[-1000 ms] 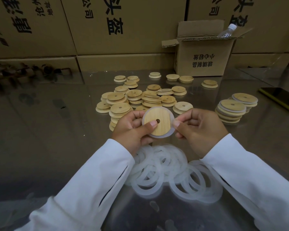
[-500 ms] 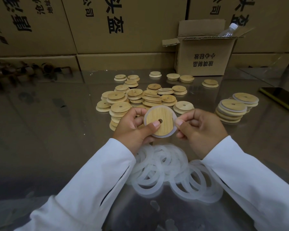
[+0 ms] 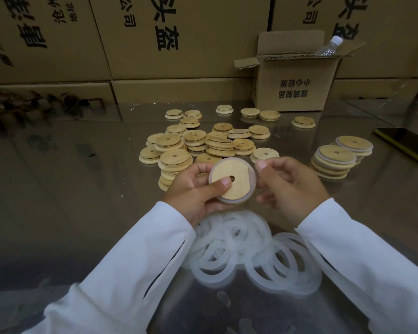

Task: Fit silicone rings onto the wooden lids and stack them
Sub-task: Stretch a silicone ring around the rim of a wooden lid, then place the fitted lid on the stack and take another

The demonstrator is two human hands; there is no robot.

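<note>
My left hand (image 3: 193, 191) holds a round wooden lid (image 3: 232, 180) with a small hole, thumb pressed on its face. A translucent silicone ring (image 3: 251, 179) sits around the lid's rim. My right hand (image 3: 287, 183) is at the lid's right edge, fingertips near the ring, whether touching it I cannot tell. A heap of loose silicone rings (image 3: 246, 249) lies on the table below my hands. Bare wooden lids (image 3: 203, 143) are piled behind. Two stacks of ringed lids (image 3: 334, 160) stand at the right.
A shiny metal table (image 3: 70, 189) carries everything. An open small carton (image 3: 297, 78) with a plastic bottle (image 3: 328, 47) stands at the back right. A phone (image 3: 405, 144) lies at the right edge. Large cartons (image 3: 169, 37) wall off the back.
The lid has tilted and turned a little in my hands. My right fingers have opened and eased back from its right edge.
</note>
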